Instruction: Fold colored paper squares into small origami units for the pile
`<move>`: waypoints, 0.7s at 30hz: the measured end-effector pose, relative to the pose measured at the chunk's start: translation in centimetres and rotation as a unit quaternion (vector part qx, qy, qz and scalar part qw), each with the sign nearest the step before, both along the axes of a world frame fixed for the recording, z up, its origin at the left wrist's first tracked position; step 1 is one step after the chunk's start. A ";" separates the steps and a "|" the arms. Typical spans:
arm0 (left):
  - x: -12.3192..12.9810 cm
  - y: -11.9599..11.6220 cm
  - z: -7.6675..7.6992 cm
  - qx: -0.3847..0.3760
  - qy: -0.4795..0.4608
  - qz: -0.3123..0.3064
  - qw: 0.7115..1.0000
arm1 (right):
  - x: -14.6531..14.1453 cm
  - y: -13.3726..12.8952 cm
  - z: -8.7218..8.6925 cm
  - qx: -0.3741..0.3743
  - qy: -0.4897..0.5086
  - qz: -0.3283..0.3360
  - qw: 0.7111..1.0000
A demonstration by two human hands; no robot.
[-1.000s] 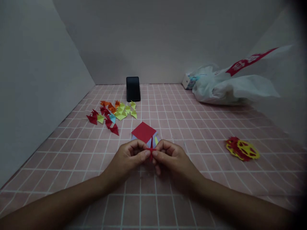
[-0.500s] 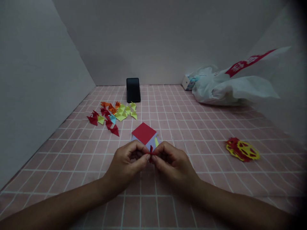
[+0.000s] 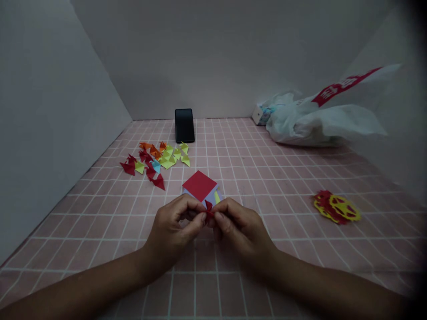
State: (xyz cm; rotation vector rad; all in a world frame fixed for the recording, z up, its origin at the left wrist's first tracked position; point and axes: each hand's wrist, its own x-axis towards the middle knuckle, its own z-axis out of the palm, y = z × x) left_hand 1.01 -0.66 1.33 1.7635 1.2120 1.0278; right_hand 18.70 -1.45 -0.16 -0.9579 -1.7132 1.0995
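Between the two hands, the small red folded paper [image 3: 208,207] has moved: half a second ago its top looks thin and straight, and now it looks wider and leans a bit to the left. The left hand [image 3: 178,222] and the right hand [image 3: 247,226] are close together, and both pinch this paper from the two sides. It is up in front of the paper stack, over the near part of the counter [image 3: 230,151]. The paper looks thin and very small, so I think it could rip if both hands pull too hard. A fold could also go crooked if one hand pinches more than the other, or the paper could slip out if a thumb lets go. The hands hide much of it, so a bad fold may be hard to spot. If an arm bumps the stack, its top red square [image 3: 199,185] might slide off the lilac paper [image 3: 211,196] under it. For holders, there is a white plastic bag [image 3: 300,126] at the back right, lying on its side, and I can't see what is in it. A small box [image 3: 258,114] pokes out next to the bag, and I can't tell if it is full. The little paper birds [image 3: 167,160] are in no box at all; they sit loose at the left, so a bump could scatter them.
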 end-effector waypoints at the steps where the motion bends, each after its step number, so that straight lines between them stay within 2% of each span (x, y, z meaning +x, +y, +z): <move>1: 0.0 0.0 0.0 0.013 0.006 -0.001 1.000 | 0.0 0.0 -0.1 0.005 -0.008 -0.001 1.000; 6: -0.1 0.0 0.1 0.076 0.039 -0.007 0.996 | -0.1 0.2 -0.3 0.038 -0.030 -0.018 0.999; 9: -0.2 0.0 0.0 0.074 0.054 -0.015 0.996 | -0.1 0.2 -0.3 0.049 -0.034 -0.023 0.998; 14: -0.4 0.1 -0.1 0.028 0.031 -0.036 0.998 | 0.0 0.5 0.0 0.033 -0.015 -0.067 0.997; 17: -0.3 0.2 0.0 -0.019 -0.002 -0.046 0.999 | 0.0 0.8 0.2 -0.006 0.008 -0.026 1.000; 21: -0.3 0.2 0.2 -0.118 -0.079 -0.057 0.988 | 0.0 1.1 0.3 -0.098 0.059 0.023 0.993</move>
